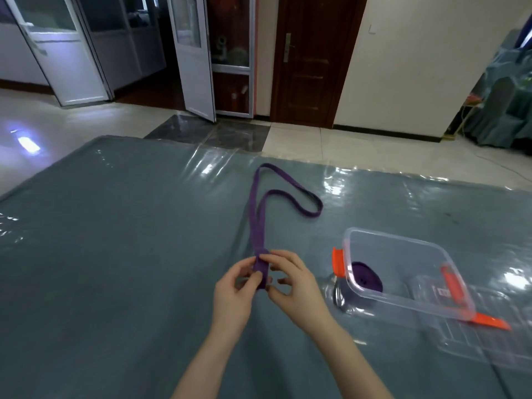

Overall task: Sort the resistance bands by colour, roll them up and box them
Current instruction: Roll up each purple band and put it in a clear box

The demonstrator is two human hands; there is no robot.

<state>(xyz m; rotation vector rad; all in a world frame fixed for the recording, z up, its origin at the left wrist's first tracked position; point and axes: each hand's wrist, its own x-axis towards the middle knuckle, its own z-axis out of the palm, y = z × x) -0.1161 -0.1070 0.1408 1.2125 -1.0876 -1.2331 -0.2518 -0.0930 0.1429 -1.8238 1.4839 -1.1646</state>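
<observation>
Glossy pale floor tiles [72, 125] with glare. Dark wooden door [311, 59] in cream wall [417, 61]. White glazed doors [195, 53] ajar, left.

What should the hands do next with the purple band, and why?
Probably start rolling. Both hands, left hand and right hand, pinch the near end of the purple band, whose length lies unrolled on the table. A rolled purple band already sits in the clear box.

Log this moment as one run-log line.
step: starting roll | left hand and right hand: pinching purple band near end | box: one rolled purple band inside
</observation>
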